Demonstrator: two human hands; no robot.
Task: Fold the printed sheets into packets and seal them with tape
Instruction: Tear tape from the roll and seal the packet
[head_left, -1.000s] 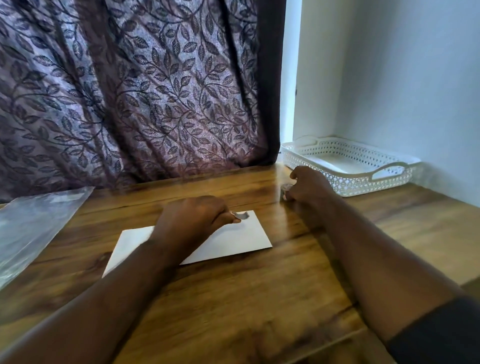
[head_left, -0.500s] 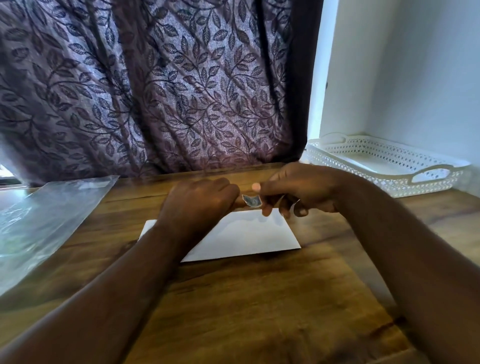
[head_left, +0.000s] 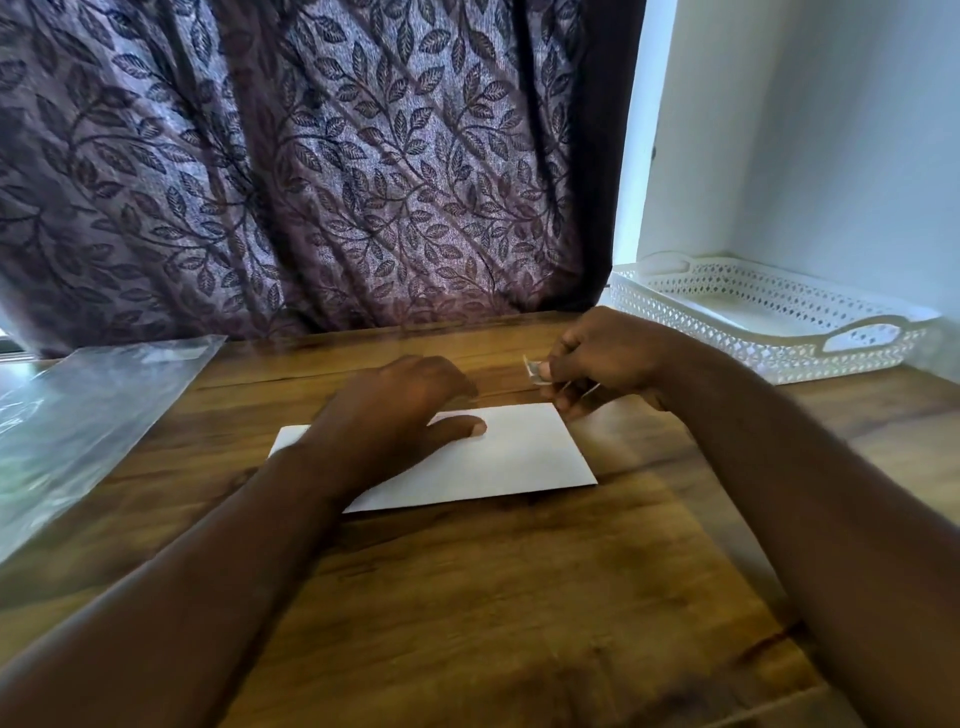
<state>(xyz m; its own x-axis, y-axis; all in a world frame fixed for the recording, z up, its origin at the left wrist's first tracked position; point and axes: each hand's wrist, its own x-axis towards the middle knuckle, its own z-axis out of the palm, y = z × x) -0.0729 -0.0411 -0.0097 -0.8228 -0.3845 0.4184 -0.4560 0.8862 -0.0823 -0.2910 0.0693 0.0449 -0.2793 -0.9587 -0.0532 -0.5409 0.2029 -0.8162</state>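
Well, my left hand (head_left: 400, 410) lies loose on the folded white packet (head_left: 524, 452), thumb pressing it flat on the bench (head_left: 493, 597); that grip is apart, clamped on nothing. My right hand (head_left: 608, 358) pinches a small bit of tape (head_left: 532, 368) just above the packet's far right corner. Tape is light, limp and sticky, so I'd hold it by one end. Thin paper will likely slide on smooth wood, so I'd press near the flap. A plastic sleeve (head_left: 88, 410) lies at the left and a white tray (head_left: 779, 332) at the right, both apart from the packet.

Right grip (head_left: 602, 364) pulled tape (head_left: 531, 368) away, left grip (head_left: 405, 410) lowered onto packet (head_left: 519, 454)
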